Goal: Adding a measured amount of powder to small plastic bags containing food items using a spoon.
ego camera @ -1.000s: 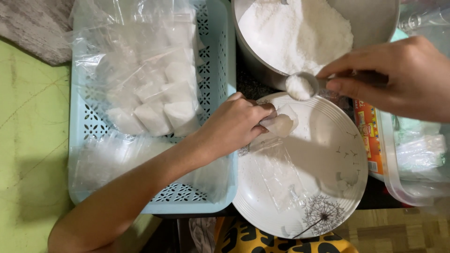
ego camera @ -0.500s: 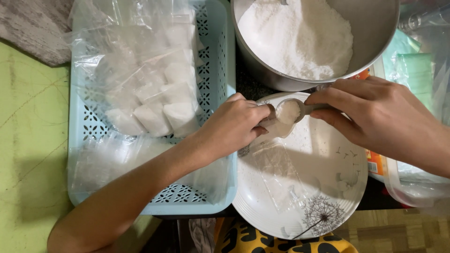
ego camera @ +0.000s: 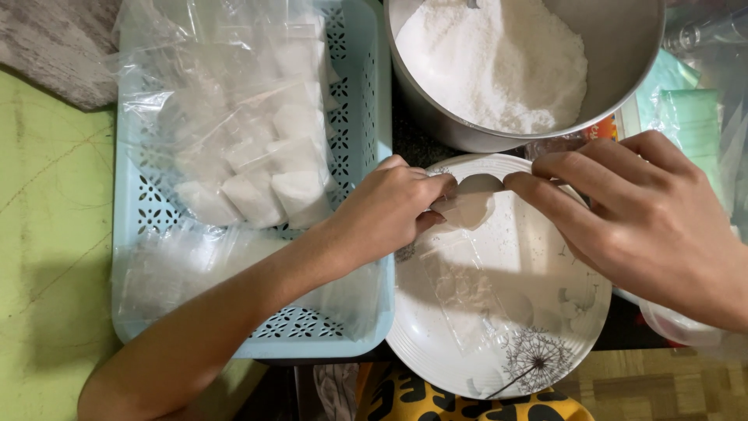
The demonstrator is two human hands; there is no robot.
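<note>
While a small clear bag (ego camera: 466,209) hangs over the white plate (ego camera: 538,312), the left hand (ego camera: 389,210) pinches its mouth and the right hand (ego camera: 647,218) pinches a spoon (ego camera: 481,184) at it, below the powder-filled metal bowl (ego camera: 615,70).

Open room over the lower half of the white plate (ego camera: 538,312), nothing standing there but a flat clear bag (ego camera: 460,288). Up top it is tight: left hand (ego camera: 389,210) and right hand (ego camera: 639,218) meet at the rim, the steel bowl (ego camera: 615,78) looms just behind, the blue basket (ego camera: 140,234) of packets walls off the left side
</note>
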